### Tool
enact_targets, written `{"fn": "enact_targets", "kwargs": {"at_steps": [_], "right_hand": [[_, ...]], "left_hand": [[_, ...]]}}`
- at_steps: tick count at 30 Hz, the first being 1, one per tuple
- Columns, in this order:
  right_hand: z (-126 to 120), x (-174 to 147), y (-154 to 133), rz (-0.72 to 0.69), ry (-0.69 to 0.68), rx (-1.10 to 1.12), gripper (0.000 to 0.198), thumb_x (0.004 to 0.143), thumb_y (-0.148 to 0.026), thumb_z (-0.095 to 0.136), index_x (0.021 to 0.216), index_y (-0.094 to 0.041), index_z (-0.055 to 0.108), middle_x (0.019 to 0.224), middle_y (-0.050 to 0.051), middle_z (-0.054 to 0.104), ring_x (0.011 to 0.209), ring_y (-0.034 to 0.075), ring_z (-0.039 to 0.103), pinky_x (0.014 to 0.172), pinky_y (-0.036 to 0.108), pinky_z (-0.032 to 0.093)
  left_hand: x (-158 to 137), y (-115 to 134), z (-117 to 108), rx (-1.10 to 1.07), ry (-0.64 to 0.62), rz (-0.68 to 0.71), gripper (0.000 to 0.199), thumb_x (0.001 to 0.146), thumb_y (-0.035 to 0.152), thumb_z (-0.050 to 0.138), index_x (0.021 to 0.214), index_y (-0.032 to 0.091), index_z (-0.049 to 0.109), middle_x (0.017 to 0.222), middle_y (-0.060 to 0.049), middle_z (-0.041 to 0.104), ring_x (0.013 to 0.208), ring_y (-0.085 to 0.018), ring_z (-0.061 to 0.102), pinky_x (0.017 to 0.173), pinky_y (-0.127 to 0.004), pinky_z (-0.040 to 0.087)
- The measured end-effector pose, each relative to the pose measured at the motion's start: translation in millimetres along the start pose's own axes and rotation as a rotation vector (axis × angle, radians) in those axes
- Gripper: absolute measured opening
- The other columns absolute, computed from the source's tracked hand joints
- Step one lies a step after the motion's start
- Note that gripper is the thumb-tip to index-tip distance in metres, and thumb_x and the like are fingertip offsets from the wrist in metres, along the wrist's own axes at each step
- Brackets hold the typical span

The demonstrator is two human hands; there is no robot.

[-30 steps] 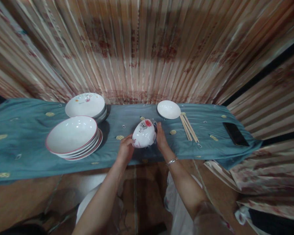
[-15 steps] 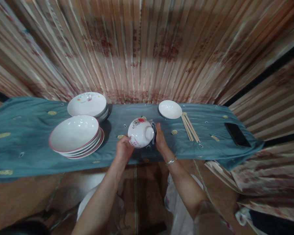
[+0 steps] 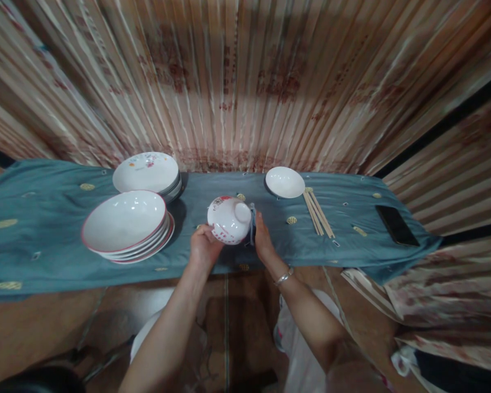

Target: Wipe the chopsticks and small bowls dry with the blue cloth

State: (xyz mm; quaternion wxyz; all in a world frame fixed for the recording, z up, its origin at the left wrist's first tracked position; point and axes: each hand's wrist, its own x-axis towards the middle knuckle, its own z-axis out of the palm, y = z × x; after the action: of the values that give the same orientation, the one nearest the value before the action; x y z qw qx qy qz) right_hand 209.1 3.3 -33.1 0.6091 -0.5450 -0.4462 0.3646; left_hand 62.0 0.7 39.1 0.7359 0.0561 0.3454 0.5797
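A white bowl (image 3: 229,221) with a red flower print is held tilted above the table, its foot turned up and to the right. My left hand (image 3: 205,245) grips its lower left rim between thumb and fingers. On the bowl's right side, my right hand (image 3: 264,237) is closed on a grey-blue cloth (image 3: 252,224), pressed close to the bowl; most of those fingers are hidden behind the cloth and bowl. A silver bracelet circles the right wrist.
A stack of red-rimmed bowls (image 3: 125,224) stands at the left, with a stack of floral plates (image 3: 145,173) behind it. Farther right are a small white bowl (image 3: 285,182), several chopsticks (image 3: 317,213) and a black phone (image 3: 396,225). A teal cloth (image 3: 57,218) covers the narrow table before a curtain.
The bowl has turned in my hands, its foot now pointing more upward, and has shifted slightly left. My right hand and the cloth have also moved a little left.
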Motion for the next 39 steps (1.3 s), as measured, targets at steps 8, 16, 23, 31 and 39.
{"fn": "enact_targets", "kwargs": {"at_steps": [8, 16, 23, 31, 39], "right_hand": [[9, -30, -14, 0.07, -0.019, -0.067, 0.079, 0.095, -0.071, 0.03, 0.151, -0.018, 0.043, 0.159, 0.011, 0.042, 0.15, 0.021, 0.034, 0.126, 0.046, 0.025], [15, -55, -19, 0.026, -0.098, -0.194, 0.074, 0.099, -0.063, 0.029, 0.158, -0.018, 0.027, 0.165, 0.01, 0.03, 0.155, 0.021, 0.022, 0.129, 0.047, 0.016], [17, -70, -14, -0.027, -0.155, -0.28, 0.074, 0.101, -0.056, 0.034, 0.161, -0.017, 0.015, 0.169, 0.012, 0.016, 0.158, 0.025, 0.01, 0.128, 0.053, 0.015], [13, -88, -21, -0.23, -0.283, -0.487, 0.076, 0.103, -0.05, 0.033, 0.162, -0.02, -0.003, 0.171, 0.01, -0.005, 0.158, 0.027, 0.0, 0.127, 0.054, 0.018], [10, -79, -27, -0.643, -0.347, -0.883, 0.074, 0.101, -0.048, 0.04, 0.16, -0.011, 0.014, 0.168, 0.021, 0.012, 0.157, 0.034, 0.003, 0.121, 0.06, 0.026]], "left_hand": [[1, 1, 2, -0.024, -0.027, 0.012, 0.033, 0.05, 0.01, 0.053, 0.077, 0.019, 0.07, 0.067, -0.003, 0.072, 0.087, -0.029, 0.072, 0.093, -0.05, 0.054], [-3, 1, 8, -0.027, -0.044, 0.001, 0.061, 0.051, 0.011, 0.052, 0.108, 0.017, 0.072, 0.098, -0.008, 0.078, 0.104, -0.034, 0.071, 0.094, -0.053, 0.054], [-4, 0, 11, -0.048, -0.048, -0.023, 0.066, 0.052, 0.012, 0.051, 0.115, 0.016, 0.07, 0.101, -0.01, 0.078, 0.105, -0.033, 0.071, 0.094, -0.051, 0.054], [-5, 4, 11, -0.026, -0.06, -0.036, 0.064, 0.055, 0.012, 0.052, 0.118, 0.015, 0.068, 0.101, -0.01, 0.078, 0.104, -0.033, 0.071, 0.096, -0.052, 0.053], [-7, 3, 15, -0.096, 0.099, -0.024, 0.022, 0.053, 0.006, 0.052, 0.067, 0.019, 0.063, 0.043, 0.004, 0.055, 0.056, -0.018, 0.066, 0.066, -0.026, 0.055]]}}
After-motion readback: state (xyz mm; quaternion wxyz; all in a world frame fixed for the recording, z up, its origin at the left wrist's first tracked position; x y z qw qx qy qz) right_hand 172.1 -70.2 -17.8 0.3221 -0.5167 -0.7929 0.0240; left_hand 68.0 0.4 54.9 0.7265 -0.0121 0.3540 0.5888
